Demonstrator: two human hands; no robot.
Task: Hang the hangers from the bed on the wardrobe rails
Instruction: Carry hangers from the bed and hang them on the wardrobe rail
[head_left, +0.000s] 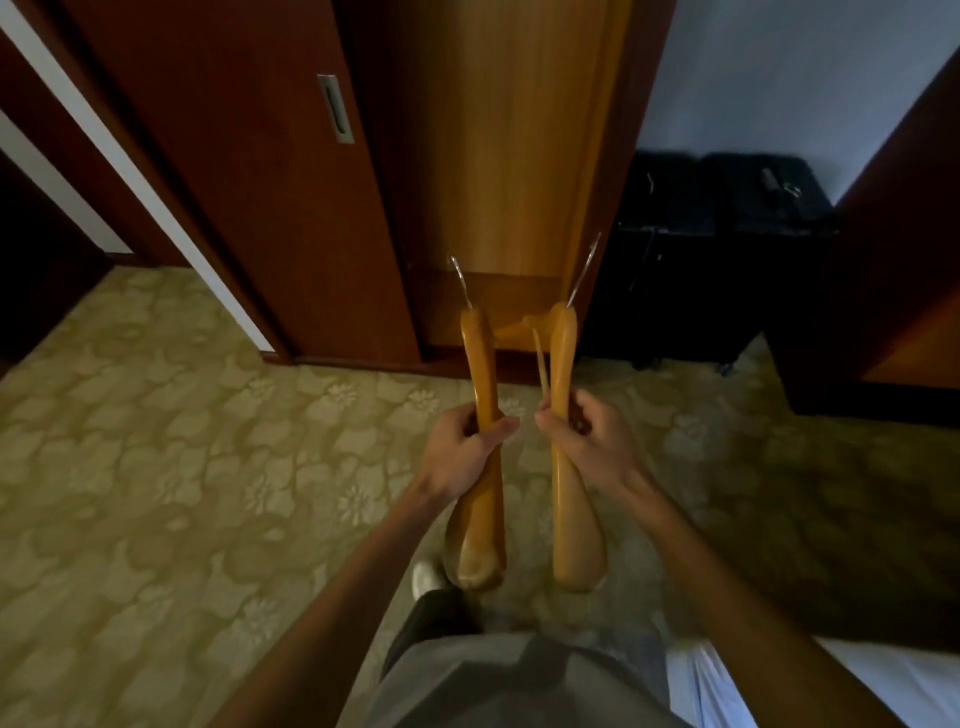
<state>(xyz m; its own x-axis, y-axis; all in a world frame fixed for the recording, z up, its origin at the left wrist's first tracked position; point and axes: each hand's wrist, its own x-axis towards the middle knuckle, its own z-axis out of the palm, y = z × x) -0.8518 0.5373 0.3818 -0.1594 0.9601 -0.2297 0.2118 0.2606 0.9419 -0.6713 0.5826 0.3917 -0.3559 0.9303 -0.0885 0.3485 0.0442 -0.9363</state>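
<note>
I hold two orange-brown wooden hangers in front of me, seen edge-on, their metal hooks pointing away toward the wardrobe. My left hand (467, 447) grips the left hanger (480, 364) around its middle. My right hand (587, 441) grips the right hanger (562, 358), whose thin trouser bar shows beside it. Straight ahead is the wardrobe (509, 156), its sliding door (270, 171) pushed left and the lighter wooden inside exposed. No rail is in view.
Patterned beige carpet (182, 467) covers the floor. A black luggage stand or case (722, 234) stands right of the wardrobe. Dark wooden furniture (898, 291) is at the far right, and a white bed edge (857, 686) at the bottom right. A doorway opens on the left.
</note>
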